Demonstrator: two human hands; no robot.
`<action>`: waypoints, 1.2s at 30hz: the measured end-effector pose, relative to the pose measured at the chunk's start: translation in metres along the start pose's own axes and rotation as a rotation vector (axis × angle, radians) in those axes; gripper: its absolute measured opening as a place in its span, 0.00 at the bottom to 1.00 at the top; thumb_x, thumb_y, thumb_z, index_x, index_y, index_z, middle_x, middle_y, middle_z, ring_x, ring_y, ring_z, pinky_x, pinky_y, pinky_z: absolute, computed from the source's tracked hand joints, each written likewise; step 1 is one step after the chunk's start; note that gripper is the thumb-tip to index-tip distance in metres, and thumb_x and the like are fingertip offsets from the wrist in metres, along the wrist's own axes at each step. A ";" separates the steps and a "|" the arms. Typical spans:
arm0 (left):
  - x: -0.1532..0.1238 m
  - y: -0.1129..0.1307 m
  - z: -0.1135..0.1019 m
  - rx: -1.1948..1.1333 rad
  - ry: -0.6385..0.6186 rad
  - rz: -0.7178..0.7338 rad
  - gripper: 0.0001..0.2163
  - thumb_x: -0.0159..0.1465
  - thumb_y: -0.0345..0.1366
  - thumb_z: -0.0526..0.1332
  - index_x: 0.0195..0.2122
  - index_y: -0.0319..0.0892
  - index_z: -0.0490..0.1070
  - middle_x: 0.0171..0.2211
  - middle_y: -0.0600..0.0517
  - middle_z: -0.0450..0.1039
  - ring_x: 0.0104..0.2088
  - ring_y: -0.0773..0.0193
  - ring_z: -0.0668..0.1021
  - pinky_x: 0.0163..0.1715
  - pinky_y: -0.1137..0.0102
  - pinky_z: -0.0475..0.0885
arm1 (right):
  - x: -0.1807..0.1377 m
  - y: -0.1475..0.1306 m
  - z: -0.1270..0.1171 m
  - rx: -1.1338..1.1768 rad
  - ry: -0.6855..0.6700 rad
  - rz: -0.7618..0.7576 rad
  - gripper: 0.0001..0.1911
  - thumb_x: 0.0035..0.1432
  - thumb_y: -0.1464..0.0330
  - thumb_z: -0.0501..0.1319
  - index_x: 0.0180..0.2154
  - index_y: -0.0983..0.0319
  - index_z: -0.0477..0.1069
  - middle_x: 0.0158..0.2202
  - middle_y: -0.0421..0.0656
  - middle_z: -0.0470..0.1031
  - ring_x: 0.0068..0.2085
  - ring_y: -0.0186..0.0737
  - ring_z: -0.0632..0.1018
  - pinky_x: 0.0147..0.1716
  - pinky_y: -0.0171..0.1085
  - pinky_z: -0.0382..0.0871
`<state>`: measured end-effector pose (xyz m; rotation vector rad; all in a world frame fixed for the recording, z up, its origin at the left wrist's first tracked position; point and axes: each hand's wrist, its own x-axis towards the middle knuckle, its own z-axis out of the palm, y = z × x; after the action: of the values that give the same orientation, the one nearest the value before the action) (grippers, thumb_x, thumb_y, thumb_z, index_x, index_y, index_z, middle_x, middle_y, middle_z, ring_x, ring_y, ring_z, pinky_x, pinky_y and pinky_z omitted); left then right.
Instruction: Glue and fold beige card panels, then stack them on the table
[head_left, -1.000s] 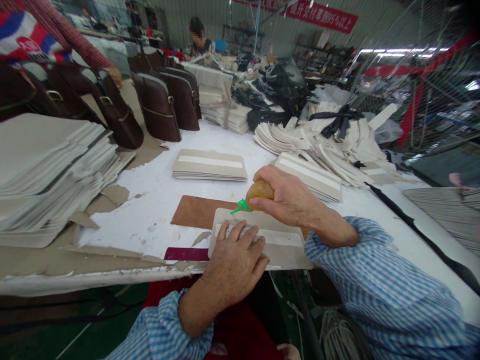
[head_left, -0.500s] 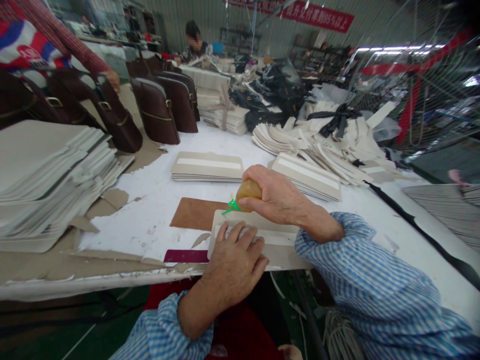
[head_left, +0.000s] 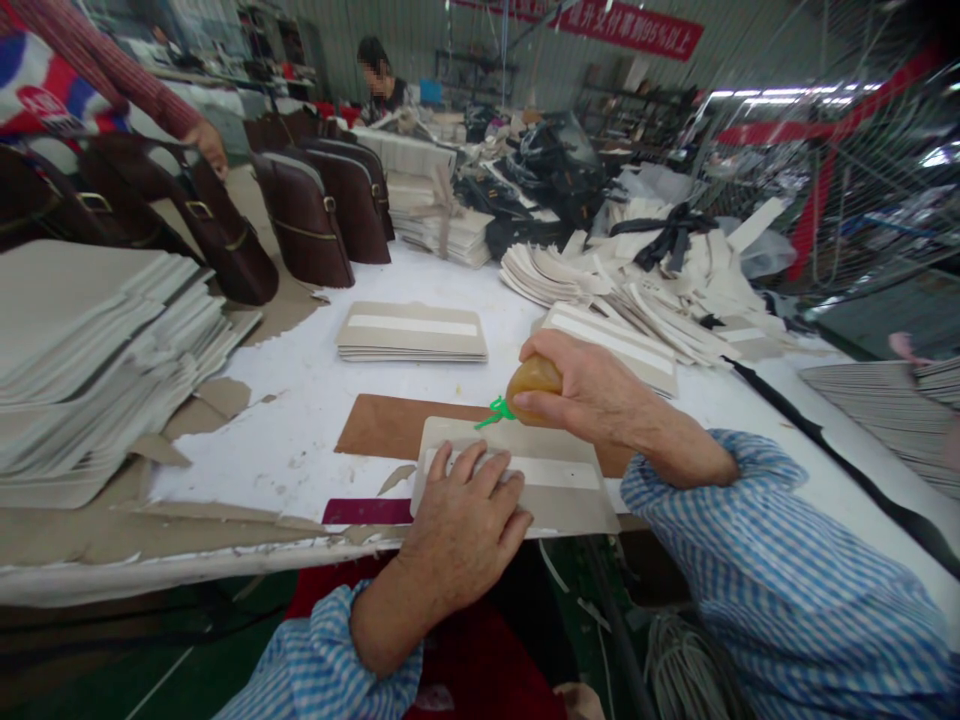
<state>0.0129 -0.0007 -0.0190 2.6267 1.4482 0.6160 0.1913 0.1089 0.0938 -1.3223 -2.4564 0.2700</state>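
My left hand (head_left: pixel 465 525) lies flat with its fingers apart on a beige panel (head_left: pixel 577 508) that has a lighter strip along its middle. My right hand (head_left: pixel 589 395) is closed around a rounded amber-coloured lump (head_left: pixel 535 388) at the panel's far edge. A bright green piece (head_left: pixel 496 411) shows at the lump's left side; I cannot tell whether it is attached. Under the panel's far edge runs a brown strip (head_left: pixel 382 425), sticking out on the left and right. A dark purple strip (head_left: pixel 367 511) lies left of the panel, by the table edge.
Beige panel stacks (head_left: pixel 412 333) stand beyond my hands. A tall stack (head_left: pixel 82 350) fills the left side, with dark brown bags (head_left: pixel 300 215) behind it. Loose beige strips (head_left: pixel 555 275) and black bundles (head_left: pixel 562 170) are piled farther back. A co-worker's hand (head_left: pixel 206 145) is near the bags.
My right hand has slid right along the panel's far edge with the amber lump, and the green piece has shifted right too. My left hand stays on the panel.
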 end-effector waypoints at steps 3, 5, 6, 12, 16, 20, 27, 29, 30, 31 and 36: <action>-0.001 0.000 0.000 0.002 -0.001 0.004 0.15 0.74 0.44 0.57 0.56 0.46 0.75 0.61 0.46 0.75 0.64 0.40 0.71 0.63 0.36 0.61 | -0.003 0.001 -0.003 -0.001 -0.014 0.033 0.15 0.55 0.62 0.67 0.43 0.59 0.70 0.38 0.44 0.76 0.35 0.45 0.72 0.34 0.40 0.60; -0.001 0.000 0.001 0.003 0.002 0.003 0.15 0.74 0.45 0.57 0.56 0.46 0.75 0.61 0.46 0.75 0.64 0.40 0.71 0.63 0.35 0.60 | -0.005 0.003 -0.005 -0.007 -0.018 0.051 0.16 0.55 0.62 0.67 0.44 0.59 0.70 0.38 0.44 0.76 0.35 0.45 0.73 0.34 0.40 0.60; -0.002 -0.001 0.001 0.002 0.005 0.002 0.15 0.74 0.45 0.58 0.56 0.46 0.75 0.61 0.46 0.75 0.64 0.40 0.70 0.64 0.35 0.60 | -0.006 0.004 -0.005 -0.013 -0.016 0.055 0.16 0.55 0.61 0.67 0.44 0.59 0.70 0.38 0.44 0.76 0.35 0.45 0.73 0.34 0.40 0.60; -0.002 -0.001 0.004 0.008 0.008 0.003 0.14 0.74 0.44 0.58 0.56 0.46 0.74 0.62 0.46 0.75 0.64 0.41 0.70 0.64 0.36 0.59 | -0.013 0.016 -0.008 -0.015 0.013 0.042 0.14 0.56 0.62 0.67 0.43 0.58 0.70 0.38 0.43 0.76 0.35 0.45 0.73 0.35 0.40 0.61; -0.002 -0.001 0.003 0.017 0.014 0.016 0.14 0.74 0.43 0.58 0.56 0.46 0.74 0.62 0.46 0.74 0.63 0.41 0.71 0.64 0.36 0.60 | -0.016 0.018 -0.008 0.007 0.024 0.067 0.14 0.55 0.62 0.66 0.41 0.58 0.69 0.37 0.43 0.76 0.35 0.44 0.73 0.34 0.39 0.60; -0.002 -0.002 0.003 0.015 0.012 0.009 0.15 0.74 0.44 0.58 0.56 0.46 0.74 0.62 0.47 0.75 0.64 0.40 0.70 0.64 0.36 0.60 | -0.012 0.009 -0.007 0.034 0.005 0.092 0.14 0.54 0.62 0.67 0.41 0.59 0.69 0.37 0.43 0.75 0.35 0.45 0.73 0.34 0.40 0.60; -0.002 -0.002 0.003 0.006 0.014 0.007 0.15 0.74 0.44 0.57 0.57 0.46 0.75 0.62 0.47 0.75 0.63 0.40 0.71 0.64 0.34 0.60 | -0.014 0.012 -0.009 0.040 -0.016 0.116 0.13 0.55 0.61 0.67 0.40 0.58 0.69 0.35 0.43 0.75 0.35 0.45 0.73 0.34 0.40 0.60; -0.003 -0.002 0.003 0.003 0.016 0.009 0.15 0.74 0.44 0.58 0.56 0.45 0.75 0.62 0.46 0.74 0.63 0.40 0.71 0.64 0.34 0.60 | -0.019 0.018 -0.010 0.040 0.002 0.128 0.13 0.55 0.61 0.67 0.40 0.58 0.69 0.35 0.43 0.75 0.35 0.45 0.73 0.34 0.40 0.60; -0.003 -0.002 0.003 0.003 0.020 0.010 0.15 0.74 0.43 0.58 0.56 0.45 0.75 0.62 0.46 0.75 0.63 0.40 0.71 0.64 0.34 0.60 | -0.022 0.021 -0.011 0.042 0.010 0.136 0.13 0.55 0.61 0.67 0.40 0.58 0.69 0.34 0.42 0.75 0.34 0.45 0.73 0.34 0.40 0.60; -0.003 -0.002 0.003 0.003 0.027 0.013 0.14 0.74 0.43 0.58 0.56 0.45 0.75 0.62 0.46 0.75 0.63 0.40 0.71 0.64 0.34 0.60 | -0.024 0.024 -0.011 0.045 0.015 0.146 0.12 0.55 0.61 0.67 0.39 0.58 0.69 0.33 0.42 0.74 0.34 0.44 0.73 0.33 0.40 0.60; -0.002 -0.002 0.002 0.013 0.031 0.016 0.14 0.72 0.41 0.61 0.56 0.45 0.75 0.61 0.46 0.75 0.63 0.41 0.71 0.63 0.35 0.62 | -0.033 0.031 -0.017 0.066 0.008 0.209 0.11 0.56 0.61 0.66 0.37 0.57 0.68 0.28 0.39 0.72 0.30 0.42 0.71 0.30 0.39 0.57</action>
<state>0.0116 -0.0009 -0.0216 2.6524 1.4458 0.6544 0.2387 0.0986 0.0923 -1.5491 -2.2828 0.3918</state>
